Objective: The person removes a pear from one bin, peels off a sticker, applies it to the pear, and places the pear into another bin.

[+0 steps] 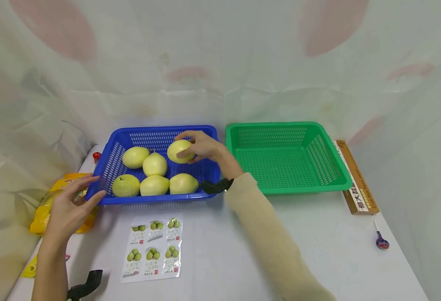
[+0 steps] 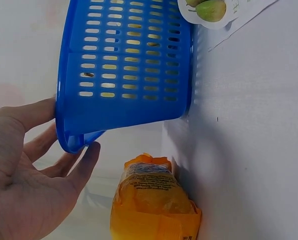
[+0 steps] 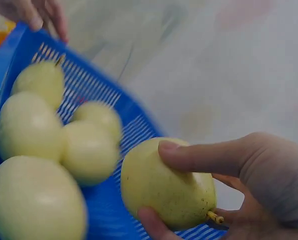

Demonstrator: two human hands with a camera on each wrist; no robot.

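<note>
My right hand (image 1: 201, 146) grips a pale yellow-green pear (image 1: 178, 151) over the blue basket (image 1: 156, 201). In the right wrist view the thumb lies across that pear (image 3: 161, 187), whose stem points toward the palm. Several other pears (image 1: 154, 185) sit in the basket, mostly at its left and front. At the basket's front left corner is my left hand (image 1: 67, 209), holding the rim between thumb and fingers. The left wrist view shows fingertips (image 2: 91, 152) right at this blue rim.
Right of the blue basket stands a green basket (image 1: 280, 193). A sheet of pear stickers (image 1: 152, 251) lies in front. Yellow-orange packages (image 1: 41, 215) are at the left edge. A brown box (image 1: 360, 179) and a lollipop (image 1: 381, 241) lie at the right, and a patterned curtain hangs behind.
</note>
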